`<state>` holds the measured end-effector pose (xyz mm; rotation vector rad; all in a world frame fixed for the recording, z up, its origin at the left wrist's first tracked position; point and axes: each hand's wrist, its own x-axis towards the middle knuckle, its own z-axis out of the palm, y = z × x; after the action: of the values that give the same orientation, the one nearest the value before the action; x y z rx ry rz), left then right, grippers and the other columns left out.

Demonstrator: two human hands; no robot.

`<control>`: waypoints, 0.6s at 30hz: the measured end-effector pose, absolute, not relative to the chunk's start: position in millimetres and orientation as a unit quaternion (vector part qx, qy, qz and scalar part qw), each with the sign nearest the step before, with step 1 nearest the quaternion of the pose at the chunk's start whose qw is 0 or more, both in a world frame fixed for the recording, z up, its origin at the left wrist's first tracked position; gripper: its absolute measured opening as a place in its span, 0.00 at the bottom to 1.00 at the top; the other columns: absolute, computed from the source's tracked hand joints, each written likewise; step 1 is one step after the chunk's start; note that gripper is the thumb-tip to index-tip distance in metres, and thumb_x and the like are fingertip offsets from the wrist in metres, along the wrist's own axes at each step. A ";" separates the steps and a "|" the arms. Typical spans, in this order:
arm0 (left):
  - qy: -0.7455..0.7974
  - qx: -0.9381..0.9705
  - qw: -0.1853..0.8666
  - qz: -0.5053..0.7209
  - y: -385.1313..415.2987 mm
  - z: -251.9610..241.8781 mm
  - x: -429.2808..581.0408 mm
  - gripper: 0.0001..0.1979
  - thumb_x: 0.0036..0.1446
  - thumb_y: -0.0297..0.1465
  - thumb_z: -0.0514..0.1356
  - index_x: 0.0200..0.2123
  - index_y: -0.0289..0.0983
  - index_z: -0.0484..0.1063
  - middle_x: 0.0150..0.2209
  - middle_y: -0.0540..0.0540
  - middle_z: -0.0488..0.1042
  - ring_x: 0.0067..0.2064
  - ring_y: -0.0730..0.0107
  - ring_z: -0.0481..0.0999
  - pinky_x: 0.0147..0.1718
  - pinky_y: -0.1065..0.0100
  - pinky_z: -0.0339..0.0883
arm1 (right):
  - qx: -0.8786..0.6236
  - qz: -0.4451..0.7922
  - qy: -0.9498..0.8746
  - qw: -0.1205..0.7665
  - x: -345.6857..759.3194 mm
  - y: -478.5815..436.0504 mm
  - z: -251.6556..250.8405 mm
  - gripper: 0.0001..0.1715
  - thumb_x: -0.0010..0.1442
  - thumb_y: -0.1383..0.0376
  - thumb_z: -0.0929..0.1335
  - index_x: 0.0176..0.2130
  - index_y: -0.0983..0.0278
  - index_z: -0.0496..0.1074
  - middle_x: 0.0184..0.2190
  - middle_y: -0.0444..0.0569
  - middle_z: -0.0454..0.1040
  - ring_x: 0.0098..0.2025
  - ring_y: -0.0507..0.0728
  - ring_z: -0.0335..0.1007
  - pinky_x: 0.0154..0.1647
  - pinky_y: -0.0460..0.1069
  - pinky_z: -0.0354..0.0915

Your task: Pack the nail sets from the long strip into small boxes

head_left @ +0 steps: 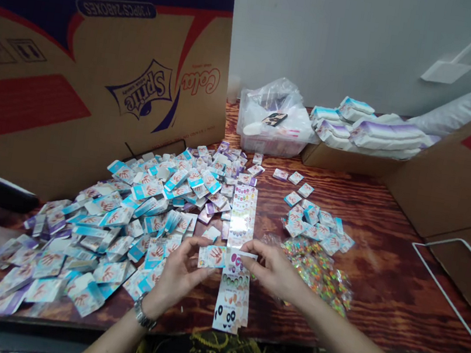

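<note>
My left hand [181,270], with a metal watch at the wrist, grips a small flat box [211,257] printed with a hand picture, between thumb and fingers. Just to its right, my right hand [268,270] pinches a thin white slip [249,255], close to the box's end. Whether the slip is folded I cannot tell. Beneath both hands lie long sheets [242,216] printed with rows of coloured oval nail designs, their near ends overlapping at the table edge. A big heap of similar blue and purple boxes [149,187] spreads to the left of my hands.
Several small boxes [315,221] lie beyond my right hand, beside a pile of bagged colourful bits [318,271]. Large cartons [187,27] stand left and right [459,186]. A plastic tub with a bag [273,144] and wrapped packs [383,134] sit at the back.
</note>
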<state>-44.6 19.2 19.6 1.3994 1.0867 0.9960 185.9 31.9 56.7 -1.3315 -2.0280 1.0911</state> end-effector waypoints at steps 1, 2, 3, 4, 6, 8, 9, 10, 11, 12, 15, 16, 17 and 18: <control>0.458 0.621 0.483 0.414 18.1 18.5 -44.8 0.18 0.51 0.32 0.63 0.46 0.39 0.63 0.48 0.41 0.70 0.51 0.59 0.71 0.48 0.59 0.67 | -0.483 0.382 -0.753 0.231 185.4 32.3 58.9 0.07 0.62 0.65 0.63 0.35 0.62 0.71 0.28 0.43 0.74 0.29 0.52 0.68 0.28 0.45 0.59; 0.456 0.659 0.436 0.408 17.1 17.4 -45.1 0.17 0.53 0.31 0.62 0.46 0.39 0.64 0.48 0.41 0.70 0.52 0.59 0.70 0.48 0.58 0.67 | -0.481 0.364 -0.766 0.222 184.8 32.4 61.4 0.07 0.61 0.66 0.64 0.35 0.62 0.71 0.28 0.44 0.74 0.30 0.52 0.68 0.29 0.46 0.59; 0.448 0.698 0.390 0.400 16.2 16.6 -45.3 0.16 0.54 0.30 0.61 0.46 0.39 0.64 0.48 0.40 0.70 0.52 0.59 0.70 0.49 0.58 0.66 | -0.481 0.345 -0.776 0.216 183.9 32.5 63.8 0.06 0.61 0.66 0.64 0.35 0.61 0.71 0.28 0.44 0.75 0.30 0.53 0.69 0.30 0.46 0.59; 0.436 0.733 0.348 0.389 15.4 16.1 -45.4 0.16 0.55 0.28 0.59 0.47 0.39 0.64 0.48 0.40 0.71 0.52 0.59 0.70 0.49 0.58 0.66 | -0.484 0.330 -0.782 0.214 182.9 32.4 65.7 0.05 0.60 0.67 0.65 0.35 0.61 0.71 0.29 0.44 0.75 0.31 0.53 0.69 0.31 0.47 0.59; 0.413 0.783 0.283 0.370 14.6 16.8 -45.0 0.16 0.56 0.26 0.57 0.49 0.39 0.63 0.49 0.40 0.70 0.52 0.60 0.69 0.49 0.58 0.66 | -0.493 0.324 -0.776 0.222 180.6 32.2 67.2 0.03 0.59 0.67 0.65 0.36 0.62 0.70 0.29 0.45 0.75 0.31 0.54 0.69 0.31 0.47 0.60; 0.406 0.808 0.247 0.350 14.4 19.3 -43.6 0.20 0.57 0.24 0.55 0.53 0.40 0.60 0.50 0.40 0.69 0.53 0.60 0.68 0.50 0.58 0.65 | -0.502 0.345 -0.755 0.244 178.6 32.0 65.6 0.06 0.58 0.65 0.66 0.39 0.62 0.67 0.30 0.45 0.74 0.31 0.54 0.69 0.31 0.47 0.60; 0.405 0.816 0.240 0.336 14.4 21.0 -42.6 0.23 0.57 0.24 0.54 0.56 0.40 0.58 0.52 0.40 0.68 0.54 0.60 0.67 0.51 0.58 0.64 | -0.503 0.362 -0.743 0.253 177.7 32.0 64.1 0.07 0.58 0.64 0.67 0.39 0.62 0.66 0.31 0.44 0.74 0.31 0.53 0.69 0.31 0.46 0.61; 0.404 0.824 0.237 0.318 14.5 22.7 -41.5 0.25 0.58 0.23 0.53 0.58 0.40 0.56 0.53 0.39 0.67 0.55 0.60 0.66 0.51 0.57 0.63 | -0.502 0.378 -0.734 0.258 177.1 32.0 62.5 0.07 0.58 0.63 0.67 0.39 0.62 0.66 0.30 0.43 0.74 0.31 0.53 0.69 0.30 0.46 0.60; 0.402 0.832 0.236 0.299 14.4 24.3 -40.2 0.26 0.58 0.23 0.52 0.60 0.40 0.54 0.54 0.39 0.66 0.55 0.60 0.65 0.52 0.57 0.63 | -0.502 0.389 -0.728 0.259 176.7 32.0 61.2 0.07 0.58 0.63 0.67 0.38 0.62 0.66 0.29 0.43 0.73 0.30 0.52 0.68 0.29 0.45 0.60; 0.401 0.840 0.234 0.281 14.3 25.7 -39.0 0.27 0.58 0.22 0.52 0.61 0.40 0.52 0.54 0.39 0.66 0.56 0.60 0.64 0.52 0.56 0.62 | -0.502 0.395 -0.726 0.255 176.4 32.0 60.2 0.06 0.58 0.63 0.67 0.36 0.62 0.66 0.28 0.42 0.73 0.29 0.52 0.68 0.28 0.45 0.59; 0.414 0.849 0.215 0.249 12.9 27.6 -35.6 0.27 0.59 0.22 0.51 0.61 0.39 0.52 0.54 0.39 0.65 0.54 0.58 0.65 0.51 0.54 0.62 | -0.494 0.393 -0.739 0.236 177.2 32.2 59.8 0.04 0.59 0.64 0.66 0.35 0.62 0.67 0.25 0.41 0.71 0.26 0.51 0.66 0.26 0.44 0.58; 0.421 0.849 0.205 0.245 12.2 27.6 -34.7 0.27 0.59 0.23 0.51 0.61 0.38 0.52 0.53 0.38 0.66 0.52 0.58 0.65 0.51 0.54 0.62 | -0.485 0.392 -0.746 0.233 177.8 32.4 60.3 0.03 0.59 0.66 0.65 0.37 0.62 0.67 0.26 0.41 0.72 0.27 0.51 0.65 0.27 0.45 0.58; 0.427 0.849 0.196 0.244 11.3 27.5 -33.9 0.27 0.59 0.23 0.51 0.61 0.38 0.52 0.53 0.38 0.66 0.52 0.57 0.66 0.50 0.54 0.62 | -0.475 0.392 -0.753 0.232 178.4 32.6 60.9 0.04 0.60 0.67 0.64 0.38 0.62 0.67 0.28 0.42 0.72 0.28 0.51 0.66 0.29 0.45 0.59; 0.432 0.849 0.187 0.242 10.4 27.2 -33.0 0.27 0.59 0.23 0.51 0.61 0.37 0.52 0.52 0.38 0.67 0.51 0.57 0.66 0.50 0.53 0.62 | -0.465 0.390 -0.759 0.235 178.7 32.9 61.4 0.05 0.61 0.68 0.63 0.39 0.62 0.67 0.30 0.43 0.73 0.30 0.51 0.67 0.31 0.45 0.61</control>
<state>-33.0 10.4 27.2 2.3891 1.2153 0.6824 178.7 32.9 61.4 -1.2755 -2.0831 1.0702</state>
